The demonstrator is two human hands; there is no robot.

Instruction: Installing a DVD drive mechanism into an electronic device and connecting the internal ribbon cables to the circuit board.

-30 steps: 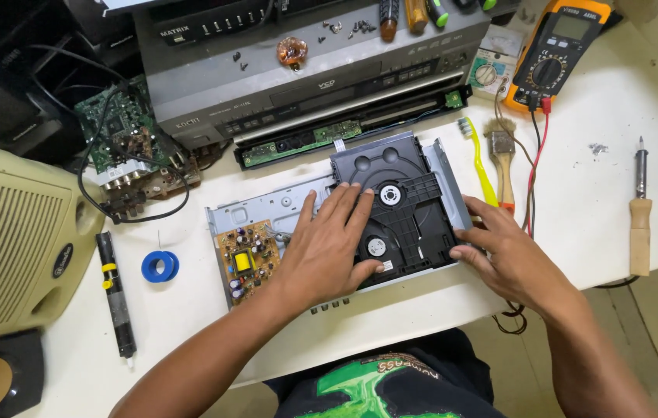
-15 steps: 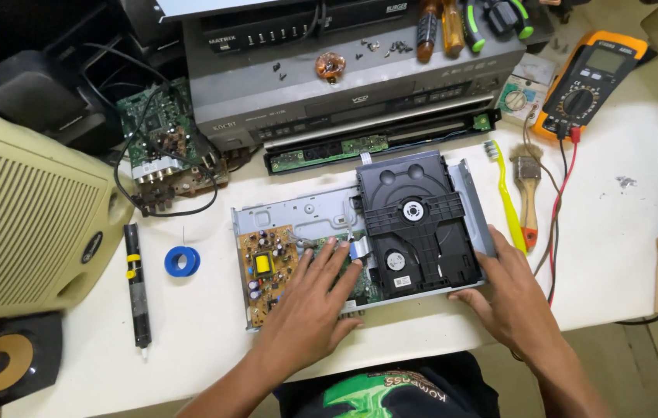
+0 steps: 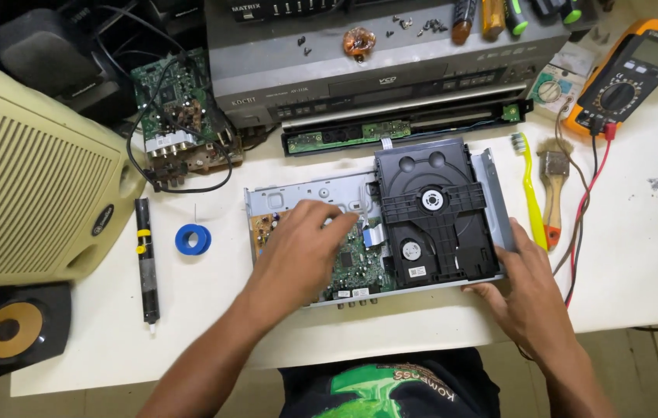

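We see an opened disc player chassis (image 3: 306,193) lying flat near the front edge of the white surface (image 3: 623,255), its metal tray holding a black disc drive (image 3: 431,213) on the right side and green circuit boards (image 3: 360,267) on the left. Our left hand (image 3: 298,248) rests palm down inside the chassis over the boards, fingers spread and fingertips near the flat ribbon cable (image 3: 374,234) beside the drive; its grip is open and closed around nothing. Our right hand (image 3: 526,290) presses against the front right corner of the chassis, thumb along the front edge and fingers up the right wall, a loose grip steadying the frame. Just right of the chassis lie a yellow toothbrush (image 3: 529,193) and a small paintbrush (image 3: 553,186), side by side. An orange multimeter (image 3: 631,73) sits at the far right with red and black leads trailing down. Behind the chassis stands a grey player (image 3: 360,58) with loose screws and a copper coil (image 3: 358,40) on top. To the left we see a blue tape roll (image 3: 193,239), a black pen-shaped tool (image 3: 145,259), a loose green board (image 3: 178,112) and a cream speaker (image 3: 27,201).
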